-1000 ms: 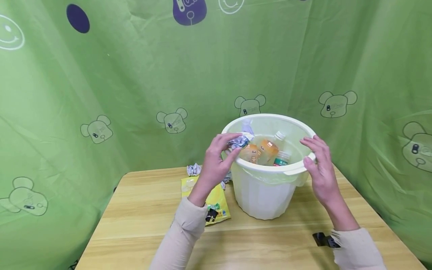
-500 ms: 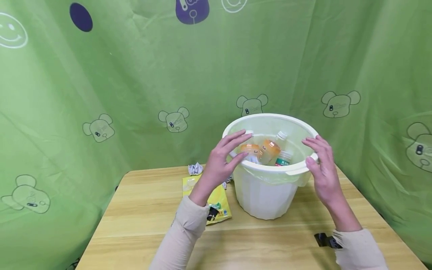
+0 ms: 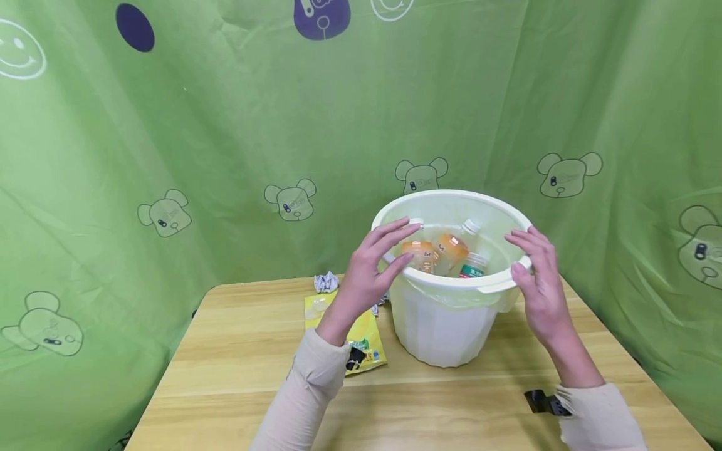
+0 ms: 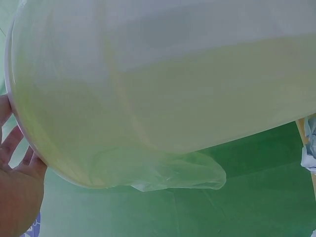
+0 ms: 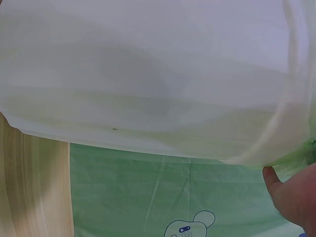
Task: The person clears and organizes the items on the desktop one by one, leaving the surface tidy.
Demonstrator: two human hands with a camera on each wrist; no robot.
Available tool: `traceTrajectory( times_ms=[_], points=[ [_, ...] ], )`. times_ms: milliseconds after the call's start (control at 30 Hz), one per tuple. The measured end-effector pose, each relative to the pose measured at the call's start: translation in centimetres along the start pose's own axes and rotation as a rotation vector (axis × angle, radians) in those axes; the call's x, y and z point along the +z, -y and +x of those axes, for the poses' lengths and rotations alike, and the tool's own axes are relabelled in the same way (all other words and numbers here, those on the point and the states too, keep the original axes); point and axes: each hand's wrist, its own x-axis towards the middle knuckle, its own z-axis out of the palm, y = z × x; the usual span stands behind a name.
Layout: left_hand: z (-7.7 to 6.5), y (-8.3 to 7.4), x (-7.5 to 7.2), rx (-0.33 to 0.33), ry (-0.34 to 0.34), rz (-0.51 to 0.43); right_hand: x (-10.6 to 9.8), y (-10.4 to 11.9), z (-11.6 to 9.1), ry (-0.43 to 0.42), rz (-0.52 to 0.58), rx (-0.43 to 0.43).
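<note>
Lined white bin point(image 3: 440, 329) stands upright on the wood table point(image 3: 237, 351), plastic bottles point(image 3: 453, 247) inside. Reads as light, stiff shell; thin liner point(image 4: 197, 170) probably slips and tears easily. I'd hold both sides, fingers under the rim point(image 3: 445, 282), not liner alone. Left hand point(image 3: 365, 266) at left rim, fingers extended, holding nothing; right point(image 3: 541, 285) at right rim, fingers spread, thumb against it, pressure can't be told.

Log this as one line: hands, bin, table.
left hand: open over bin, left side | right hand: at bin, right side | in bin: bottles | on table, left of bin: yellow bag, crumpled paper
</note>
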Motion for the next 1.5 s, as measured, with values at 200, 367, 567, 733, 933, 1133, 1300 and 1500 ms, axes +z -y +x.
traceTrajectory(
  times_ms=[200, 367, 567, 733, 933, 1133, 1300, 1500],
  points=[
    [0.0, 0.2, 0.0, -0.015, -0.013, -0.018, 0.0, -0.1, 0.0, -0.004, -0.007, -0.01],
    [-0.3, 1.1, 0.1, -0.044, -0.107, -0.121, 0.0, -0.1, 0.0, -0.004, -0.002, -0.006],
    [-1.0, 3.7, -0.4, -0.188, -0.296, -0.188, 0.0, 0.0, 0.1, -0.003, -0.004, -0.001],
    [-2.3, 7.6, 0.1, -0.419, -0.34, -0.181, -0.1, 0.0, 0.1, -0.006, -0.006, -0.002],
    [-5.3, 12.4, 2.5, -0.615, -0.194, -0.155, 0.0, 0.1, 0.0, -0.002, -0.001, 0.006],
    [-8.2, 15.4, 5.5, -0.677, -0.019, -0.122, -0.1, 0.1, 0.1, 0.001, 0.0, 0.005],
    [-9.8, 16.4, 6.9, -0.69, 0.1, -0.058, -0.1, 0.1, 0.1, 0.005, 0.002, 0.012],
    [-10.4, 16.6, 7.4, -0.709, 0.148, -0.026, -0.2, 0.2, 0.1, 0.008, 0.004, 0.01]
  ],
)
